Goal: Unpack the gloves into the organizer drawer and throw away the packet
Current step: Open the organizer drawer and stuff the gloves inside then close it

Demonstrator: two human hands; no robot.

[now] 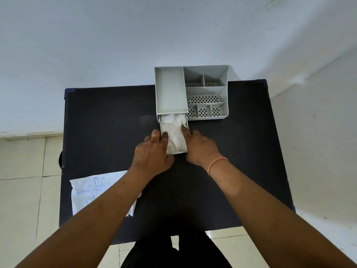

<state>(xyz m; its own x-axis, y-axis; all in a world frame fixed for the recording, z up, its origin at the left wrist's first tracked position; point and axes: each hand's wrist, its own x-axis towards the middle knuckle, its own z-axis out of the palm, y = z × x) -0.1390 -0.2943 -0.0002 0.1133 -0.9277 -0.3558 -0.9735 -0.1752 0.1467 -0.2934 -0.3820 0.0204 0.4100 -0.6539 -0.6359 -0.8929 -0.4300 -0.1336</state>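
Note:
A grey organizer stands at the far middle of the dark table. Its drawer is pulled out toward me and holds crumpled clear-white gloves. My left hand rests against the drawer's left wall and front corner, with fingertips over the rim on the gloves. My right hand lies along the drawer's right side, and its fingers press down into the gloves. The white packet with blue print lies flat at the table's near-left edge, partly under my left forearm.
The organizer's right half has several perforated compartments with nothing in them. A white wall rises behind the table, and pale floor tiles lie to the left. A thin orange band circles my right wrist.

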